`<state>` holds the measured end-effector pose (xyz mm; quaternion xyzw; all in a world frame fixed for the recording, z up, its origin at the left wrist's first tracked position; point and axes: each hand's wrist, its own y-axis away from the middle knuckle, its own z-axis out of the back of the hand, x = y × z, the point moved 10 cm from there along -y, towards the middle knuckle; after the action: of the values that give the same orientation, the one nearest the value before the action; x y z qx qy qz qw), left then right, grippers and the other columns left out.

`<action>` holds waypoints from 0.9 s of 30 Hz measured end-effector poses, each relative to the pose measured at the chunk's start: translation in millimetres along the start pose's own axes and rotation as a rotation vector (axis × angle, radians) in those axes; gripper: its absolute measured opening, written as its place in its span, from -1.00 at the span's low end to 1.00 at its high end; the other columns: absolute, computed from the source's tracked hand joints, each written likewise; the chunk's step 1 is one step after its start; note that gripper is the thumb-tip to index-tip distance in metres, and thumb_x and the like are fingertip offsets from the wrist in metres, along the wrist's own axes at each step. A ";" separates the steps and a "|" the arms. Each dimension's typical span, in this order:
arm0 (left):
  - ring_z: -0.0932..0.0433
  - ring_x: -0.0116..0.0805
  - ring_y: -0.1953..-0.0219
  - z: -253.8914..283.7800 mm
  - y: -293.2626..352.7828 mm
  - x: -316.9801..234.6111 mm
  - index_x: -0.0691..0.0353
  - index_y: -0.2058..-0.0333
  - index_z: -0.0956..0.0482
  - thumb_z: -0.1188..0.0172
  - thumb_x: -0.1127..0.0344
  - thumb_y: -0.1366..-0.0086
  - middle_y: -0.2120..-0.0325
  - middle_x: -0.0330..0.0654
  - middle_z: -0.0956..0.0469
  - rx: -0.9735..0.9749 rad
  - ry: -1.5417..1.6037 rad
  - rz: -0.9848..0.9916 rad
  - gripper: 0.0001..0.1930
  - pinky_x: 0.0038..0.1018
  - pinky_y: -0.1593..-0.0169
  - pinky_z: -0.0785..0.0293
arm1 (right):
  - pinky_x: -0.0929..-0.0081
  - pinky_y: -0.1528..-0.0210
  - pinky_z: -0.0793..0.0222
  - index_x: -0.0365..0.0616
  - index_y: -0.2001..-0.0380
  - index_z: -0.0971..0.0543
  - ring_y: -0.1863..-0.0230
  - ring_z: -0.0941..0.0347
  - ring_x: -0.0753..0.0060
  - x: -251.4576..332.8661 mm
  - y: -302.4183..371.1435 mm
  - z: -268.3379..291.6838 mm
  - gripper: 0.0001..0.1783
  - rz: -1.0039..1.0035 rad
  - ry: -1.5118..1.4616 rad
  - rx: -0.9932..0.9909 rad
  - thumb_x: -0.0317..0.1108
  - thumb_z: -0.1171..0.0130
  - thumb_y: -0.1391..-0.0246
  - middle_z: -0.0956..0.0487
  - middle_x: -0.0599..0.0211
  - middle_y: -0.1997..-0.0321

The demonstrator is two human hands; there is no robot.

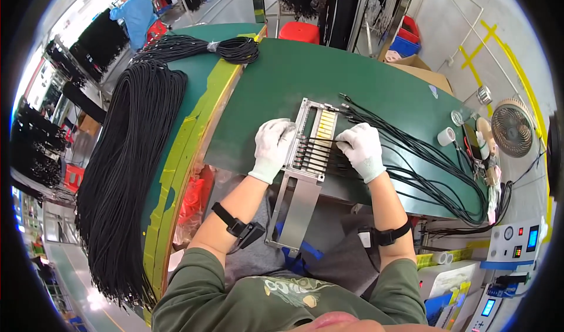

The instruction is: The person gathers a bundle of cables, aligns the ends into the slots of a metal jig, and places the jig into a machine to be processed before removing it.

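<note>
Left hand (273, 147) has fingers curled at the metal fixture (325, 122), hold unclear; right hand (362, 147) has fingertips nearly closed, apparently pinching the black cable (322, 140) extending leftward, best aligned straight.

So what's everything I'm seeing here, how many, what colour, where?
Metal holder: one, silver, centre
Cables in holder: several, black, centre
Loose cables: many, black, right of holder
Cable bundles: two, black, left
Table: one, green, beneath holder
Stool beyond table: one, red, top centre
Fan: one, brown, right
Cardboard box: one, brown, upper right
Co-worker: one, blue top, upper left
Machine boxes: two, white, lower right
Left hand: one, white-gloved, left of holder
Right hand: one, white-gloved, right of holder
Straps: two, black, on forearms
Shirt: one, green, bottom
</note>
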<state>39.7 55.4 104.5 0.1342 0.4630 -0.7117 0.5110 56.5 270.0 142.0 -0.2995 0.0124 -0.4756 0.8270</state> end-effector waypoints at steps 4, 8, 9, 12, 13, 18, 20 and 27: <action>-0.55 -0.10 -0.01 0.3 3.9 -0.9 0.21 0.17 -0.68 -0.20 0.28 -0.29 0.12 -0.11 -0.64 -0.026 -0.005 -0.035 -0.79 -0.27 -0.13 -0.43 | 0.22 0.15 -0.37 0.05 0.48 -0.68 0.24 -0.49 0.19 -3.2 3.1 -5.0 -0.92 -0.022 0.117 0.015 -0.28 -0.36 0.11 -0.58 0.41 0.50; -0.57 -0.11 0.04 -1.1 3.6 3.5 0.22 0.17 -0.67 -0.19 0.29 -0.30 0.16 -0.11 -0.65 -0.013 -0.028 -0.006 -0.79 -0.28 -0.10 -0.46 | 0.22 0.14 -0.37 0.09 0.48 -0.68 0.21 -0.48 0.22 -2.9 3.1 -4.1 -0.93 -0.036 0.162 0.019 -0.27 -0.36 0.12 -0.58 0.45 0.50; -0.57 -0.11 0.04 -2.2 3.7 4.6 0.22 0.17 -0.67 -0.19 0.29 -0.30 0.16 -0.11 -0.65 -0.008 -0.036 -0.013 -0.79 -0.28 -0.09 -0.46 | 0.22 0.15 -0.36 0.09 0.49 -0.68 0.21 -0.48 0.22 -2.2 3.3 -3.4 -0.93 -0.033 0.175 0.019 -0.26 -0.37 0.12 -0.58 0.45 0.50; -0.57 -0.10 0.06 -3.0 3.7 5.5 0.23 0.18 -0.67 -0.18 0.29 -0.30 0.18 -0.11 -0.66 -0.001 -0.055 -0.026 -0.80 -0.28 -0.07 -0.47 | 0.23 0.15 -0.36 0.10 0.49 -0.68 0.22 -0.47 0.23 -0.1 3.0 -2.6 -0.93 -0.026 0.190 0.021 -0.26 -0.37 0.12 -0.58 0.46 0.50; -0.57 -0.10 0.06 -2.9 3.9 5.8 0.23 0.18 -0.67 -0.18 0.30 -0.30 0.18 -0.11 -0.66 0.002 -0.054 -0.026 -0.80 -0.28 -0.06 -0.47 | 0.23 0.16 -0.35 0.10 0.49 -0.68 0.23 -0.47 0.23 0.7 2.9 -2.7 -0.93 -0.023 0.193 0.024 -0.25 -0.37 0.12 -0.57 0.46 0.50; -0.57 -0.08 0.06 -4.3 3.6 7.1 0.22 0.20 -0.67 -0.19 0.29 -0.29 0.18 -0.10 -0.66 0.022 -0.027 0.008 -0.81 -0.26 -0.07 -0.47 | 0.24 0.15 -0.35 0.10 0.49 -0.68 0.23 -0.47 0.24 2.1 2.8 -1.1 -0.93 -0.027 0.200 0.044 -0.26 -0.36 0.12 -0.57 0.47 0.51; -0.57 -0.07 0.06 -5.2 2.9 7.1 0.22 0.20 -0.67 -0.20 0.28 -0.28 0.17 -0.09 -0.66 0.029 -0.014 0.024 -0.81 -0.25 -0.07 -0.47 | 0.23 0.15 -0.35 0.11 0.47 -0.68 0.23 -0.47 0.24 4.7 3.0 -1.9 -0.92 -0.017 0.189 0.036 -0.27 -0.36 0.12 -0.57 0.47 0.49; -0.33 0.19 -0.22 -24.9 10.4 -62.3 -0.05 0.05 -0.71 -0.32 0.09 -0.15 -0.17 0.10 -0.43 0.240 -0.266 -0.311 -0.63 -0.05 -0.31 -0.24 | 0.24 0.11 -0.36 0.14 0.35 -0.72 0.20 -0.48 0.22 20.0 6.8 -6.6 -0.84 0.045 0.139 0.036 -0.30 -0.33 0.09 -0.61 0.44 0.40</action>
<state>69.0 112.3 127.1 0.0261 0.3186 -0.8431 0.4323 70.7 253.4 138.4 -0.2507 0.0681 -0.4768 0.8398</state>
